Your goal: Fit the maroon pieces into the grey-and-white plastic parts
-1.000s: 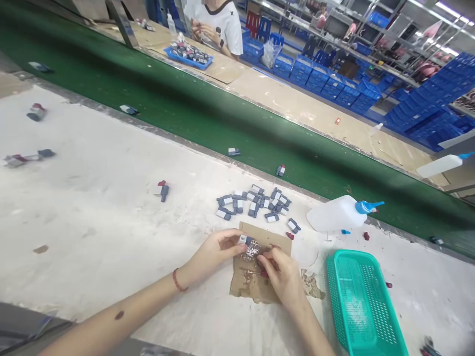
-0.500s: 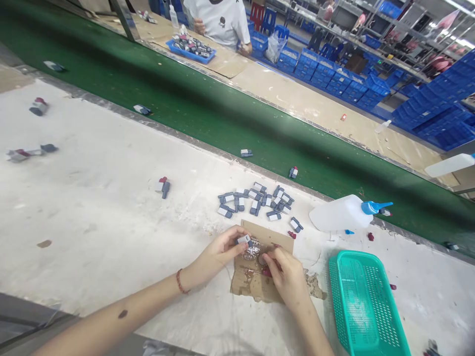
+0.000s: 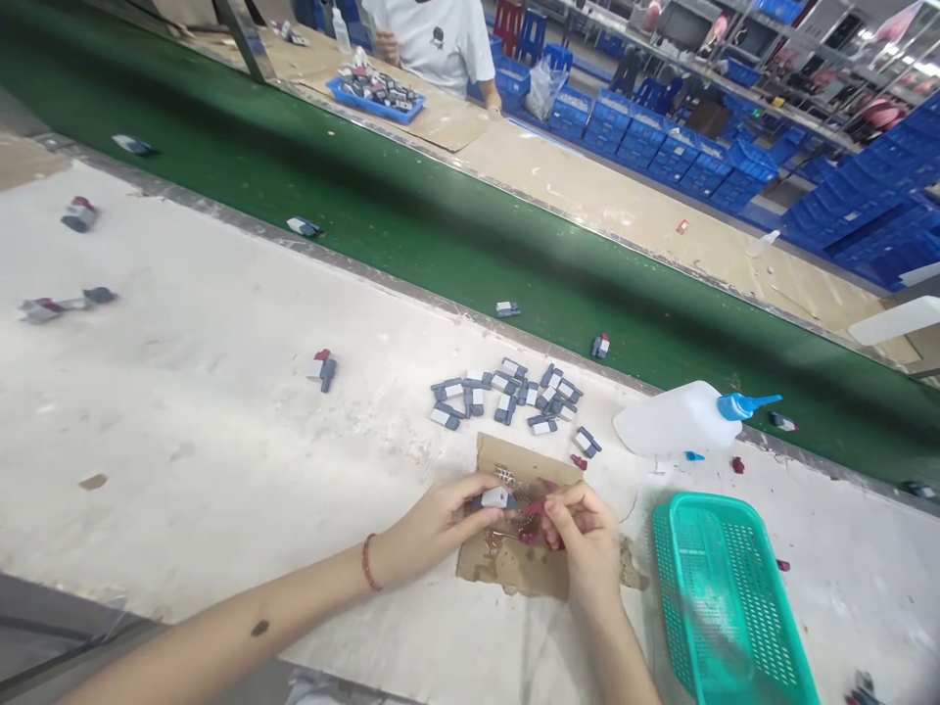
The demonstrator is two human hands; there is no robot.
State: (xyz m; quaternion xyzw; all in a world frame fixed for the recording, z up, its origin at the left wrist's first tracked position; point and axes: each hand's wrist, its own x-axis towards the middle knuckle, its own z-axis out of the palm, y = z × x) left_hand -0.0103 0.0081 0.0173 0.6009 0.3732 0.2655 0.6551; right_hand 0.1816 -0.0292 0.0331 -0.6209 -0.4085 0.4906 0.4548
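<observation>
Left hand [image 3: 441,524]: at 6 o'clock of the frame, over the left edge of the cardboard scrap [image 3: 514,534]; grip pinched on a small grey-and-white part [image 3: 496,499] between thumb and fingertips; red cord bracelet [image 3: 366,562] on the wrist.
Right hand [image 3: 584,539]: just to 3 o'clock of the left hand, above the same scrap; grip pressed together on a tiny dark-red piece [image 3: 535,509] (too small to make out further).
Held parts: grey-and-white part and dark-red piece close together, tip to tip; touching or not, cannot tell.
Cardboard scrap: flat on the white tabletop [image 3: 183,411], torn at the edges, smeared with glue and red bits.
Pile of grey parts [image 3: 514,397]: at 12 o'clock of the hands, loose on the tabletop, near the scrap but apart from it.
Glue bottle [image 3: 680,419]: lying on its side at 2 o'clock of the hands, blue nozzle toward 3 o'clock.
Teal basket [image 3: 727,597]: at 4 o'clock, just beside the right forearm.
Green conveyor belt [image 3: 367,196]: beyond the tabletop toward 12 o'clock, a few single parts lying on it.
Co-worker [image 3: 437,39]: across the belt at 12 o'clock, white shirt, beside a blue tray [image 3: 374,93] of parts.
</observation>
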